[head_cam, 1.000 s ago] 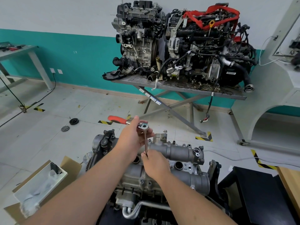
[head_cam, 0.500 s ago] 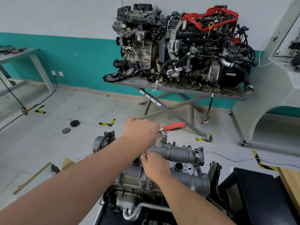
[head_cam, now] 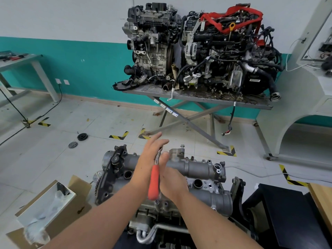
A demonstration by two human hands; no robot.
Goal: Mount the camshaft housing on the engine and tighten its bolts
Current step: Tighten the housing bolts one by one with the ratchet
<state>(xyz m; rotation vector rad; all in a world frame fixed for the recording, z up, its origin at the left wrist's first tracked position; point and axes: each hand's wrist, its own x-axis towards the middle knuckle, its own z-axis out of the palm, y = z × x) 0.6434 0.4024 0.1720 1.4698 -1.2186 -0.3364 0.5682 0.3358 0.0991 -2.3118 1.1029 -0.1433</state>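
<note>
Two hands work one ratchet over the engine [head_cam: 161,218], which stands low on the floor with the camshaft housing [head_cam: 195,168] already seated across its top. Several bolt heads show along the housing's far edge, one standing proud at the far middle. The left hand [head_cam: 150,159] has its fingers straight and pressed together against the ratchet [head_cam: 154,178], palm flat on the shank. The right hand [head_cam: 170,178] lies on the other side; whether its fingers curl round the tool cannot be told. The red grip points back toward the person, and the socket end is hidden between the palms.

Procedure, as judged: keep the socket square on the bolt, steady the head with one hand, and swing the grip in short arcs. Tighten in stages, crosswise, never one bolt fully first.
</note>
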